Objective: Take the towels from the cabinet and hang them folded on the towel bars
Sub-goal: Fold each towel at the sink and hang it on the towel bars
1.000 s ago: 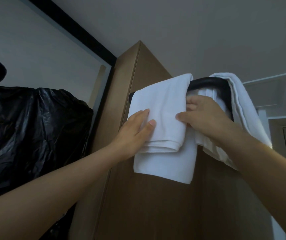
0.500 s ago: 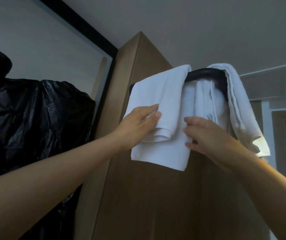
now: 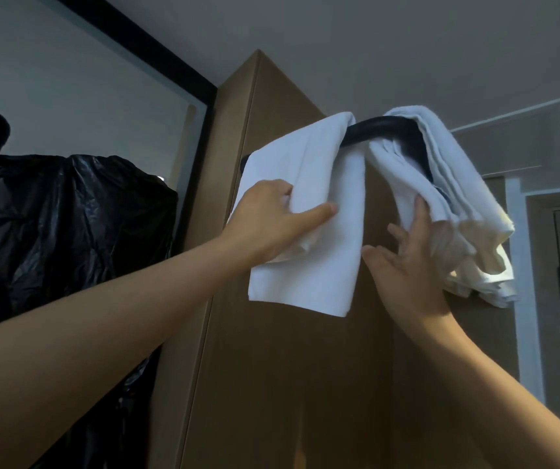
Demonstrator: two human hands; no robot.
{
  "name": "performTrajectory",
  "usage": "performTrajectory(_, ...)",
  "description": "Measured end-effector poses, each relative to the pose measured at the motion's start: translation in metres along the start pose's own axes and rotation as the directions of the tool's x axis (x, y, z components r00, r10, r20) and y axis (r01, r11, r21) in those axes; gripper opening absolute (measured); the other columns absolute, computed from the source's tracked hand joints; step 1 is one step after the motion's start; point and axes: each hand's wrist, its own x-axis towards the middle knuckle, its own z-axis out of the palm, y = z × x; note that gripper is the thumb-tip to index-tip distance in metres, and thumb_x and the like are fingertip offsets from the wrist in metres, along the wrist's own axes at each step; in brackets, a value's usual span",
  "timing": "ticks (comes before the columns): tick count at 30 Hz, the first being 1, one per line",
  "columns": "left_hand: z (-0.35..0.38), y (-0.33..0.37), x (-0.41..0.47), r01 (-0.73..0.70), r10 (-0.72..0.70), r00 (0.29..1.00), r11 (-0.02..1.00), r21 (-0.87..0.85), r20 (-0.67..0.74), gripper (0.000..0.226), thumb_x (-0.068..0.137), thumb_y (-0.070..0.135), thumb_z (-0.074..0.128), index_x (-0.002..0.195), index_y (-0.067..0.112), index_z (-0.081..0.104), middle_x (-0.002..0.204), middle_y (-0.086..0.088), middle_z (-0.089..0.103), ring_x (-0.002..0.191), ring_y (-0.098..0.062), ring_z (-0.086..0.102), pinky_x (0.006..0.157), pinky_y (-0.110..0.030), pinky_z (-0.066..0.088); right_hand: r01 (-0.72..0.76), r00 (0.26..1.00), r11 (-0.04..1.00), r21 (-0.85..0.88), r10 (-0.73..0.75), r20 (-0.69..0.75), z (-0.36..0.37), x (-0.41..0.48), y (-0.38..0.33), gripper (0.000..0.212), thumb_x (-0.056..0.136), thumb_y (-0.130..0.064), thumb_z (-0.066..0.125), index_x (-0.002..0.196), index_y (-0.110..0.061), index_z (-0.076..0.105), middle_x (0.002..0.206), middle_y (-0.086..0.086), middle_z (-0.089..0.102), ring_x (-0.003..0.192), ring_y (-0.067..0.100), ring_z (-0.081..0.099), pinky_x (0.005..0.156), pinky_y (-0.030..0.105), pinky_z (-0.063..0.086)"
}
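Brown cabinet (image 3: pixel 288 367) panel carries a black bar (image 3: pixel 373 128) with two white towels draped over it; the left hand (image 3: pixel 268 228) pinches the left towel (image 3: pixel 322 265), while the right hand (image 3: pixel 414 275), fingers spread, has moved off it to touch the bunched right towel (image 3: pixel 475 231), which likely needs straightening next

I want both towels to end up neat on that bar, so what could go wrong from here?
1. The right towel hangs bunched and uneven near the bend of the towel bar. The right hand only touches it with straight fingers, so it may slide off.
2. The left hand grips the left towel near its side edge. A tug there could pull it crooked or unfold it.
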Motion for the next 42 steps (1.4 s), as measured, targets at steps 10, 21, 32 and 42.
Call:
performTrajectory(10,0.002,0.019,0.003,-0.009,-0.019,0.995,0.963,0.268,0.100,0.034,0.095,0.023,0.048,0.067,0.016,0.031,0.069,0.002,0.038,0.058,-0.010,0.034,0.048,-0.025,0.021,0.029,0.999,0.992,-0.123,-0.023,0.045,0.013,0.014,0.021,0.107,0.090,-0.007,0.065,0.152,-0.032,-0.019,0.159,-0.001,0.022,0.119,-0.009,0.043,0.072,-0.012,0.028)
performTrajectory(21,-0.011,0.017,0.002,-0.001,-0.028,0.993,0.967,0.254,0.112,0.034,0.095,0.021,0.044,0.064,0.012,0.033,0.064,-0.001,0.039,0.056,-0.013,0.033,0.048,-0.027,0.024,-0.093,0.988,0.995,-0.035,0.097,0.119,0.016,0.020,0.017,0.130,0.080,-0.003,0.074,0.144,-0.040,-0.033,0.090,0.027,0.067,0.083,0.033,0.068,0.071,0.028,0.058)
performTrajectory(32,-0.012,0.019,-0.029,0.001,-0.032,0.994,0.960,0.282,0.105,0.039,0.096,0.022,0.046,0.062,0.011,0.030,0.060,-0.002,0.035,0.052,-0.015,0.029,0.046,-0.027,0.021,-0.039,0.998,0.993,-0.115,0.044,0.041,0.003,0.035,0.007,0.080,0.087,-0.011,0.067,0.153,-0.012,0.022,0.092,0.007,0.068,0.098,0.021,0.064,0.090,0.032,0.052)
performTrajectory(42,0.011,0.014,-0.048,-0.168,0.015,0.967,0.786,0.595,0.253,0.019,0.098,0.012,0.035,0.113,0.010,0.046,0.071,-0.001,0.012,0.076,-0.021,0.029,0.055,-0.028,0.019,-0.094,0.970,0.994,-0.052,0.103,0.219,0.007,0.030,0.005,0.075,0.089,-0.012,0.068,0.151,-0.027,0.028,0.109,0.003,0.068,0.099,0.016,0.067,0.089,0.045,0.057)
